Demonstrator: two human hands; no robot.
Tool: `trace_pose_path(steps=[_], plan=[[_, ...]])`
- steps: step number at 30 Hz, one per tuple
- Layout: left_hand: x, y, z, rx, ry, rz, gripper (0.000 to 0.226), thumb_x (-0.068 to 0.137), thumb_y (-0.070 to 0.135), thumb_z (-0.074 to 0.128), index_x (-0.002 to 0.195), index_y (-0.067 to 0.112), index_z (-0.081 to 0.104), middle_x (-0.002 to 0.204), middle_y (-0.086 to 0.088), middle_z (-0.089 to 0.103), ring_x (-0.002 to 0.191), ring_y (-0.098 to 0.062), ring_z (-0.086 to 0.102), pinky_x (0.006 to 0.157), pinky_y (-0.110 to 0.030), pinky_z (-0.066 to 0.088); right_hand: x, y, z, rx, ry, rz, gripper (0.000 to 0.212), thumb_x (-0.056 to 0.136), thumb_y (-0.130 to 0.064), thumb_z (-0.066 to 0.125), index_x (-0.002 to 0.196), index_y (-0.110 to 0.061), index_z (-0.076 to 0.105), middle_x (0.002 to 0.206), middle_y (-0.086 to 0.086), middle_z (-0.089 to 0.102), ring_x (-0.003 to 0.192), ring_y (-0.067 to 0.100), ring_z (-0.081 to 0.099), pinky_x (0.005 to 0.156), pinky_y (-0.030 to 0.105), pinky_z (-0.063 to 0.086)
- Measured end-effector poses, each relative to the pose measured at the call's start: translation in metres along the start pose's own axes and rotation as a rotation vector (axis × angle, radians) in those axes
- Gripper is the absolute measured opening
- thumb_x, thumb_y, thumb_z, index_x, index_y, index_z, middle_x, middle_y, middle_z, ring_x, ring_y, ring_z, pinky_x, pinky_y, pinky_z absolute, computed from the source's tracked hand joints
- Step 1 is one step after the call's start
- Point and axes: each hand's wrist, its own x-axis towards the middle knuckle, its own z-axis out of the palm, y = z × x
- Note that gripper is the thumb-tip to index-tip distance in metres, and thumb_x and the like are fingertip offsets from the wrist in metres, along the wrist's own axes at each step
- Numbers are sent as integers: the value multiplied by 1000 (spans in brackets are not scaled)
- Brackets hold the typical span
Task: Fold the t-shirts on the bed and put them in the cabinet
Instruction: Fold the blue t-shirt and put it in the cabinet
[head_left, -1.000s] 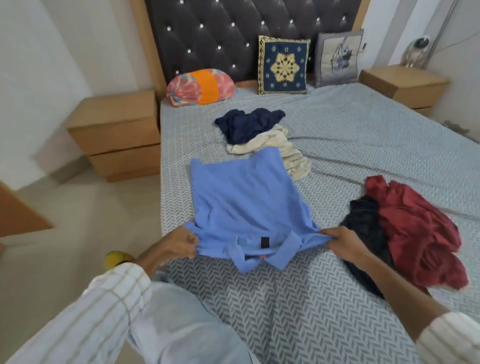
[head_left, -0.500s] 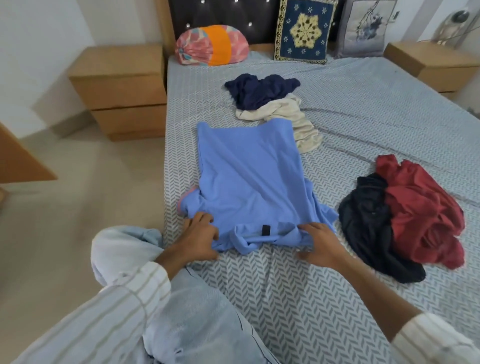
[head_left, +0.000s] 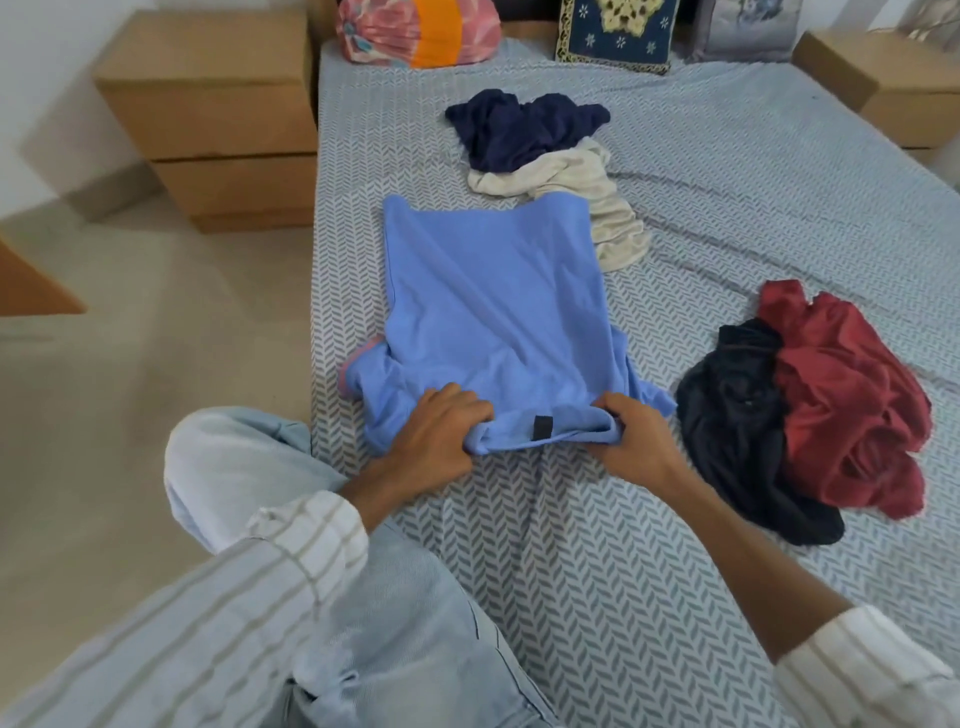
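A light blue t-shirt (head_left: 498, 306) lies flat on the bed (head_left: 571, 571), its sides folded in and its collar end toward me. My left hand (head_left: 439, 434) grips the near left edge of the collar end. My right hand (head_left: 636, 439) grips the near right edge, fingers curled round the cloth. Farther up the bed lie a crumpled navy t-shirt (head_left: 524, 127) and a cream t-shirt (head_left: 587, 197). To the right lie a black t-shirt (head_left: 743, 415) and a dark red t-shirt (head_left: 852, 395), bunched together.
A wooden nightstand (head_left: 218, 114) stands left of the bed and another (head_left: 893, 83) at the far right. Pillows (head_left: 421, 31) line the head of the bed. My knee in light jeans (head_left: 234, 467) is at the bed's left edge, over beige floor (head_left: 130, 415).
My hands let the shirt's shoulders down onto the bed, then moved inward along the collar end and took hold of it. The camera tilted down.
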Motion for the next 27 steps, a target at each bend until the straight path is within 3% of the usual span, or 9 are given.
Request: trace_pose_path(steps=[2, 4, 7, 10, 13, 16, 19, 23, 27], plan=[[-13, -8, -2, 80, -162, 164, 38, 60, 16, 63, 81, 33, 37, 75, 6, 49, 77, -19, 48, 65, -32, 30, -13, 6, 4, -91, -42, -137, 14, 77, -3, 71, 82, -11, 61, 77, 3, 59, 70, 30, 58, 57, 36, 42], [-27, -10, -4, 124, -427, 210, 38, 59, 10, 58, 88, 31, 46, 83, 5, 50, 83, -22, 52, 67, -34, 34, -28, 16, 13, -235, -162, -256, 22, 67, -14, 67, 88, -18, 61, 85, 0, 59, 78, 29, 58, 64, 41, 47], [-38, -4, -3, 158, -714, 95, 37, 64, 13, 63, 93, 26, 45, 90, 6, 47, 93, -21, 52, 72, -34, 37, -50, 30, 24, -328, -294, -287, 42, 59, -30, 70, 100, -27, 62, 105, -6, 60, 94, 25, 61, 76, 43, 51], [-34, 1, -1, 27, -658, -92, 44, 71, 46, 73, 101, 25, 49, 95, 6, 55, 92, -18, 54, 79, -36, 43, -64, 32, 31, -273, -144, -265, 62, 64, -52, 78, 118, -26, 63, 129, -2, 56, 116, 22, 56, 89, 43, 46], [-31, 5, 4, 88, -662, -52, 59, 71, 68, 70, 102, 23, 49, 92, 6, 55, 89, -17, 52, 77, -35, 41, -64, 22, 39, -301, -19, -287, 64, 69, -59, 75, 122, -27, 60, 120, -3, 56, 110, 20, 53, 82, 41, 39], [-30, 16, 8, 188, -679, 79, 42, 76, 47, 68, 96, 20, 43, 90, 1, 55, 87, -20, 53, 69, -34, 38, -65, 16, 52, -363, -33, -394, 40, 74, -28, 60, 113, -24, 58, 99, -3, 54, 84, 25, 56, 69, 39, 42], [-29, 22, 7, 233, -770, 121, 27, 74, 19, 59, 92, 23, 39, 92, -2, 55, 91, -25, 54, 67, -37, 43, -68, 20, 57, -365, -72, -444, 38, 66, -14, 52, 102, -16, 66, 90, 1, 56, 74, 25, 51, 64, 38, 45], [-32, 21, 7, 214, -870, 92, 18, 73, 16, 62, 88, 21, 53, 91, 0, 54, 92, -22, 55, 62, -31, 38, -75, 21, 53, -369, -196, -402, 39, 61, -23, 54, 98, -22, 67, 90, -5, 57, 79, 21, 51, 68, 37, 43], [-34, 15, 12, -62, -823, -170, 25, 82, 34, 65, 104, 26, 59, 95, 7, 58, 90, -14, 56, 74, -30, 47, -74, 22, 53, -175, -175, -202, 31, 69, -42, 60, 96, -29, 69, 87, -14, 56, 83, 13, 50, 71, 36, 35]])
